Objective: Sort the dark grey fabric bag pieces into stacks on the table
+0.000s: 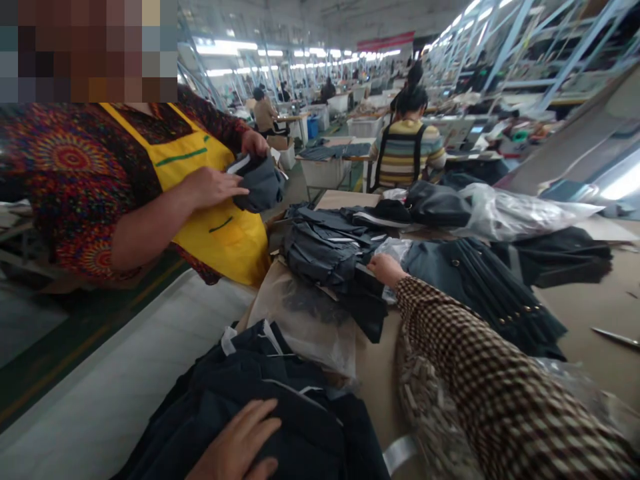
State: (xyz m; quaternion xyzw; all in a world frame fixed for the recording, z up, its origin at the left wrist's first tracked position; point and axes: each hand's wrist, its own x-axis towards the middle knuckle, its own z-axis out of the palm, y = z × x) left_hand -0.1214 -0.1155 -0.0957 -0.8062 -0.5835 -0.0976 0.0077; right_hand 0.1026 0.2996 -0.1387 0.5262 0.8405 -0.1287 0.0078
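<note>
Garment-strewn brown table (590,307), busy factory hall

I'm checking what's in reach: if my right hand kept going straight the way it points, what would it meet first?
Most likely the heap of folded dark grey garments: your right hand points left and away, already at the heap's edge beside clear plastic wrap. Depth is hard to judge.

Bare tabletop (590,300) lies open at the far right, with only a thin metal tool (617,338) on it; the middle is crowded by a grey garment stack (325,250) and pleated dark garments (493,287); a co-worker (150,180) blocks the left edge; clear plastic bags (515,213) fill the back.
</note>
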